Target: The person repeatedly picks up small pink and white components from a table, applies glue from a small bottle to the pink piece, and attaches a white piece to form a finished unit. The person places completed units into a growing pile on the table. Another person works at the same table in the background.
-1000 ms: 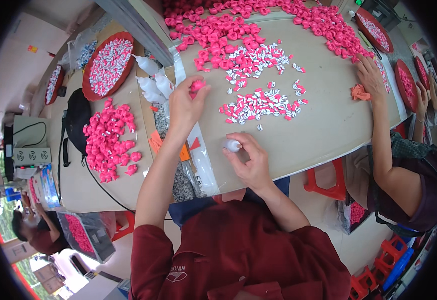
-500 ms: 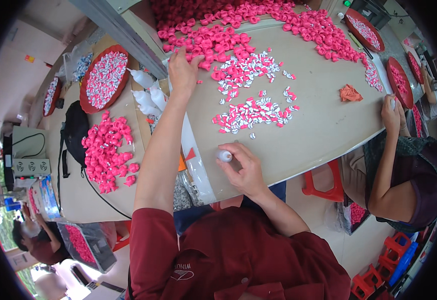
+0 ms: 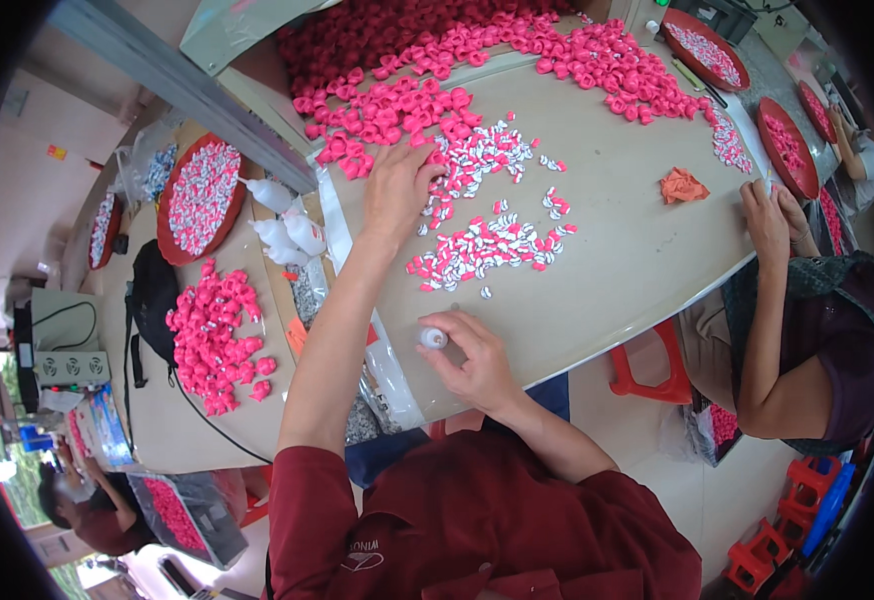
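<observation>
Below everything, pale tiled floor [image 3: 647, 470]; over it a broad tan bench [image 3: 617, 230], taped with clear plastic down the left edge. Past that edge, beyond a narrow strip of speckled granite [image 3: 362, 425], a second tan tabletop [image 3: 147, 420]. Near the far left corner of the bench, a slanting grey metal post [image 3: 192, 105]. By the right end of the near edge, a co-worker [image 3: 817, 350] in dark purple, hands together. Along the far edge, a wide heap of pink hollow pieces [image 3: 597, 65], thick toward the far left corner. Below the near edge, a red stool [image 3: 647, 389]. On the second tabletop, a loose pink pile [image 3: 212, 335], a red round tray [image 3: 179, 252] full of striped bits, and a black bag [image 3: 152, 280]. Stretched over the bench's left side, left hand [image 3: 397, 195], fingers bent down where pink heap and striped bits meet; cannot tell whether gripping one. Near the near left corner, right hand [image 3: 477, 360], curled around a small white bottle [image 3: 433, 338]. Toward the right edge, a crumpled orange cloth [image 3: 682, 186]. Mid-bench, two clusters of pink-and-white striped bits [image 3: 492, 250].
</observation>
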`<state>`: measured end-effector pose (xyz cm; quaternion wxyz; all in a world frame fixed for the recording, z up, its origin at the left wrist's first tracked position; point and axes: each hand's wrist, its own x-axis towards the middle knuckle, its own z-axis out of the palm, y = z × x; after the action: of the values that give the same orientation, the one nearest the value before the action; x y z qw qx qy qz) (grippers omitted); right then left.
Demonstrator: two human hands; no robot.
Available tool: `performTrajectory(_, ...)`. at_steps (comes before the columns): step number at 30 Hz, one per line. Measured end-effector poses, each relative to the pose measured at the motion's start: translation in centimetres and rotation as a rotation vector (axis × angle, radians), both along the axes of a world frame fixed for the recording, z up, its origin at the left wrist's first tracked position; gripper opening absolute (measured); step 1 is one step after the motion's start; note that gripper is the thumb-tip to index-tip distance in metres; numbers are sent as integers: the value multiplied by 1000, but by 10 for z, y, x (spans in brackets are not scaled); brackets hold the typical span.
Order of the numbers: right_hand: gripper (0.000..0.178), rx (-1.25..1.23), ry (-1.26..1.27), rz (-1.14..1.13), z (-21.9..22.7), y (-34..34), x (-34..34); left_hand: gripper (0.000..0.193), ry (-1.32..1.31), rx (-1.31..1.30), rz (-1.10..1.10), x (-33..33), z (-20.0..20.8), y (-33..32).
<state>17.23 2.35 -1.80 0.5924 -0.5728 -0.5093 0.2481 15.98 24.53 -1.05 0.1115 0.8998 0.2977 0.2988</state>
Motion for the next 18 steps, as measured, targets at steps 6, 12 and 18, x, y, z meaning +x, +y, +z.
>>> performTrajectory(6, 29, 2, -15, -8, -6, 0, -1, 28, -144, -18, -106, -10, -13, -2)
performTrajectory(12, 29, -17, -44, -6, -7, 0, 0, 30, -221, 52, 8, 0, 8, 18)
performTrajectory(18, 29, -28, -14, 14, -5, -1, -1, 27, -9, 147, 149, 6, 13, 64)
